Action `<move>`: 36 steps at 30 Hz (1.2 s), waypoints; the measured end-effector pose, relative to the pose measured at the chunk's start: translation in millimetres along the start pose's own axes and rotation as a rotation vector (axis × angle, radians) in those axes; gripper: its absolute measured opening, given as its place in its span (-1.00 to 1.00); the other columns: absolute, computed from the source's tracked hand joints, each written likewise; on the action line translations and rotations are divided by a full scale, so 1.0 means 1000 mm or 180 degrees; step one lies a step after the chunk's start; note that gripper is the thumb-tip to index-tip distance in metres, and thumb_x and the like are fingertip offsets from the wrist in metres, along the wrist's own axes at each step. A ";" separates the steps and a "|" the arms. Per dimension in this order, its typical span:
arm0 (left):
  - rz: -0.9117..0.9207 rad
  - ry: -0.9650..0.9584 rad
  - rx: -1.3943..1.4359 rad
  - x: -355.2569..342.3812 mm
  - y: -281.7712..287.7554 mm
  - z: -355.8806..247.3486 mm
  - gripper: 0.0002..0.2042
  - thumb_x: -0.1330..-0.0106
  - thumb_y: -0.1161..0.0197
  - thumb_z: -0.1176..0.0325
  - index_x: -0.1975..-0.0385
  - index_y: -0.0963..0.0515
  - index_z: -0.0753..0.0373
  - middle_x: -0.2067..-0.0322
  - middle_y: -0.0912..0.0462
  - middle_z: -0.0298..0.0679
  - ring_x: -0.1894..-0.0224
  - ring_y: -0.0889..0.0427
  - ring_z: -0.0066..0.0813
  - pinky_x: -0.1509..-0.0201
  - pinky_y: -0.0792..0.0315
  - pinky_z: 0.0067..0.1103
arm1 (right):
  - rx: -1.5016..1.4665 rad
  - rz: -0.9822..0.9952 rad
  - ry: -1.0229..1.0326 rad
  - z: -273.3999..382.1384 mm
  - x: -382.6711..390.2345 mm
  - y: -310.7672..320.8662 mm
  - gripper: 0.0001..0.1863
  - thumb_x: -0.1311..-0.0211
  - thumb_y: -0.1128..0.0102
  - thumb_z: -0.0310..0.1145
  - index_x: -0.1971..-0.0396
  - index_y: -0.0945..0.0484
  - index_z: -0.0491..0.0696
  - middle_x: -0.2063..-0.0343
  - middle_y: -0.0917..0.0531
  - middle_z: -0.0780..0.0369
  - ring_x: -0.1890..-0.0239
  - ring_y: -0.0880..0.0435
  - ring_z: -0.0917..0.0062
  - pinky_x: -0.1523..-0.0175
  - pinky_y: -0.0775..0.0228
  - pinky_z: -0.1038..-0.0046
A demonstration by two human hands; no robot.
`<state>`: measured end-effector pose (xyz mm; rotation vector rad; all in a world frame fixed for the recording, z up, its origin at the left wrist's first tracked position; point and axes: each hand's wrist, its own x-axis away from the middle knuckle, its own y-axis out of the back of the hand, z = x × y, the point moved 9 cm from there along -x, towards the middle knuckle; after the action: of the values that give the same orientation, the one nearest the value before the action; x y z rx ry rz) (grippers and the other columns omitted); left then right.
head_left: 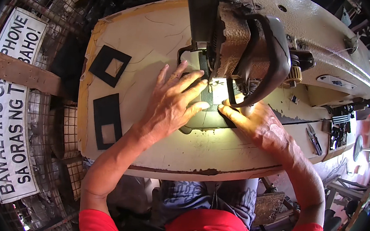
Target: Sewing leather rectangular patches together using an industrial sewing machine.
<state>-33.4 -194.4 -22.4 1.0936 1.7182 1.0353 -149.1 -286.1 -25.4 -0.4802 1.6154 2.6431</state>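
Note:
A dark flat piece (213, 104) of leather or fabric lies beneath the needle area of a tan sewing machine (266, 7), lit by a bright lamp. Fingers spread and flat, my left hand (175, 99) rests on the left part of that piece. At its right edge my right hand (255, 124) is closed, the thumb side pressing on the piece; some of its fingers are hidden behind the machine's dark curved guard (270, 63). On the table to the left lie two black pieces with rectangular cutouts, an upper one (98, 65) and a lower one (100, 115).
The pale worktable (154, 157) has a chipped front edge. Small thread snips (314, 140) lie at its right, near a tray of dark small parts (339, 128). Loose threads are scattered at the back left. A wire mesh wall with a white sign (7, 134) stands at the left.

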 end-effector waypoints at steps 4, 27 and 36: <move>-0.0045 -0.0076 -0.0033 0.001 -0.003 -0.001 -0.56 -0.28 -0.33 0.10 -0.09 -0.59 0.21 -0.19 -0.53 -0.18 -0.39 -0.32 -0.01 -0.42 -0.11 0.09 | 0.0254 -0.0137 0.0177 -0.002 0.006 -0.007 -0.56 -0.14 -0.08 -0.37 -0.06 -0.55 -0.09 0.12 -0.63 0.16 0.04 -0.56 0.24 -0.14 -0.36 0.23; -0.0142 -0.0174 -0.0153 -0.008 0.000 0.012 -0.57 -0.28 -0.33 0.08 -0.06 -0.64 0.19 -0.24 -0.51 -0.22 -0.43 -0.28 -0.02 -0.43 -0.12 0.05 | 0.0632 -0.0391 0.0431 -0.005 -0.006 0.001 -0.75 -0.04 -0.24 -0.39 0.22 -0.64 -0.03 0.40 -0.62 0.15 0.24 -0.63 0.23 0.11 -0.51 0.20; -0.0115 0.0017 0.0043 -0.017 0.001 0.018 -0.57 -0.30 -0.33 0.09 -0.09 -0.62 0.17 -0.27 -0.49 -0.27 -0.44 -0.27 -0.04 -0.47 -0.09 0.01 | 0.0727 -0.0102 0.0048 -0.012 -0.006 0.004 -0.84 -0.22 -0.20 -0.31 0.24 -0.66 0.03 0.34 -0.63 0.17 0.22 -0.62 0.22 0.02 -0.50 0.18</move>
<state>-11.9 -206.5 -23.8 1.0655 1.7453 1.0061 -140.9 -297.0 -25.6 -0.5126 1.8664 2.3967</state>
